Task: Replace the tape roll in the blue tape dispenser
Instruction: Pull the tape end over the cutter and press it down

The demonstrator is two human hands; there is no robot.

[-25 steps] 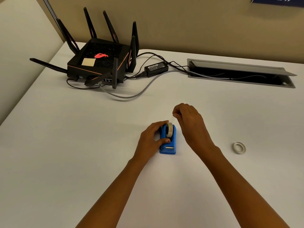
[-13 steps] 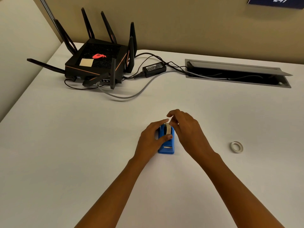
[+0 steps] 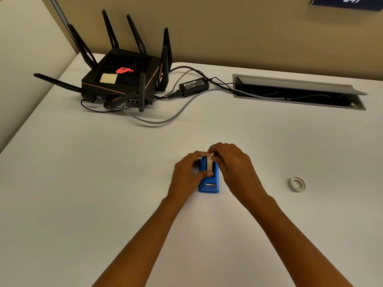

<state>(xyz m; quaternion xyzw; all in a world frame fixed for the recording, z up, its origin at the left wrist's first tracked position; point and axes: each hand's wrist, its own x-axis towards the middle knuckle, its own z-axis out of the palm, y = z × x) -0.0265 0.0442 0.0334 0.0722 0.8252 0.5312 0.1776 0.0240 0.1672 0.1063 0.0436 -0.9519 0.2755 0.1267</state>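
Blue tape dispenser (image 3: 209, 181) sits upright on the white tabletop (image 3: 103, 183), near the middle, with its cutter end facing you. A tape roll (image 3: 209, 164) stands on edge in its cradle. Your left hand (image 3: 187, 175) wraps the dispenser's left side, thumb laid across the body just below the roll, fingers curled around the far end. Your right hand (image 3: 234, 164) comes in from the right, its fingertips (image 3: 212, 155) pinched together at the top of the roll; whether they grip the roll itself or only a loose end of tape, you cannot tell from here.

A second tape ring (image 3: 297, 184) lies flat on the tabletop well off to the right, apart from both hands.

At the far left corner stands a black router (image 3: 122, 79) with its antennas raised and a red logo lit on top. Its power adapter (image 3: 193, 87) lies just beside it, and cables run from there into an open cable tray (image 3: 298, 91) set into the tabletop at the far right.
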